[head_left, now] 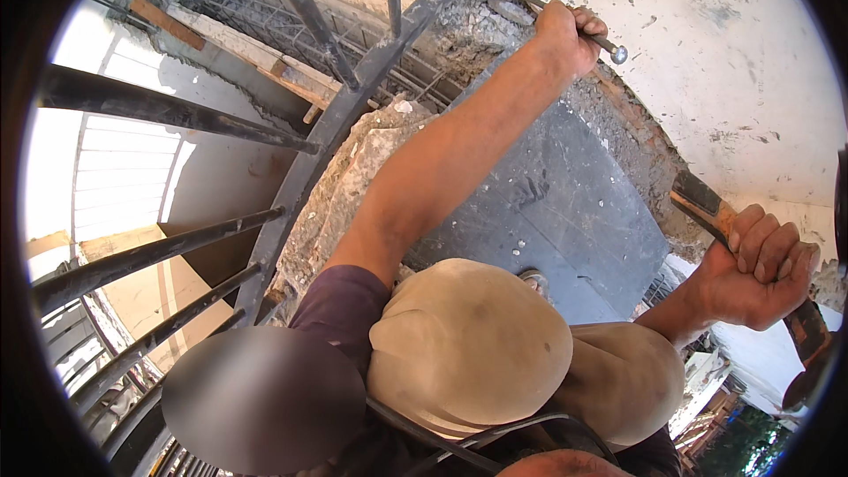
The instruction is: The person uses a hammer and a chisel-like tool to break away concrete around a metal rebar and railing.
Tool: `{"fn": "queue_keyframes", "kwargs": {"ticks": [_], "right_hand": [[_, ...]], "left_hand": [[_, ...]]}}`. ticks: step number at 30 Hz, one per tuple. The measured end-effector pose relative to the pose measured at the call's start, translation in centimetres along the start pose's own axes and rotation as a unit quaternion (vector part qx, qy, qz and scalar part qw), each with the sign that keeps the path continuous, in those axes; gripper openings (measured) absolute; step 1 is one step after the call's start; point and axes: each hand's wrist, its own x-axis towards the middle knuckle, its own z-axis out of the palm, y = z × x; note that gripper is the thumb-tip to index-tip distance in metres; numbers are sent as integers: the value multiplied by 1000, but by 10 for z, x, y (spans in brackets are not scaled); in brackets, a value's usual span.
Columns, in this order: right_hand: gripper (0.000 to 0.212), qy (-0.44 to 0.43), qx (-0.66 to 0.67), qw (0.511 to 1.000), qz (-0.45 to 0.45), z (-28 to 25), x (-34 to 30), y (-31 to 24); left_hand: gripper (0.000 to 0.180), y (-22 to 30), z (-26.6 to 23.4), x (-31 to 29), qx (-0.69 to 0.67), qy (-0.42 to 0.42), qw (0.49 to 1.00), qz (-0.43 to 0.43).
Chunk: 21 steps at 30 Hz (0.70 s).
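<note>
My left hand (570, 39) reaches far forward, its fingers wrapped round a thin metal chisel (604, 43). The shiny round struck end of the chisel sticks out toward the right. Its other end runs up to the broken concrete (481, 26) at the foot of the white wall; the tip itself is hard to make out. Out at the right, my right hand (758, 267) is closed on a hammer (702, 201) with an orange and black handle. The handle's butt points up and left, while the dark head, near the picture's rim at lower right, shows only in part.
Black metal bars (300, 13) and a flat rail (331, 128) stand along my left. Beyond them lie exposed rebar and a wooden beam (234, 49). A grey sheet (565, 177) with crumbs of rubble lies below my arm. The white wall (707, 53) rises at the right.
</note>
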Motion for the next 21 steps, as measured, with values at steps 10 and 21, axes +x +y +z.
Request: {"fn": "queue_keyframes", "kwargs": {"ticks": [10, 21], "right_hand": [[31, -88, -320, 889, 316, -13, -60, 67], [27, -62, -154, 967, 192, -22, -63, 36]], "left_hand": [[33, 8, -31, 4, 50, 51, 997, 10], [36, 23, -27, -42, 75, -4, 997, -11]]}}
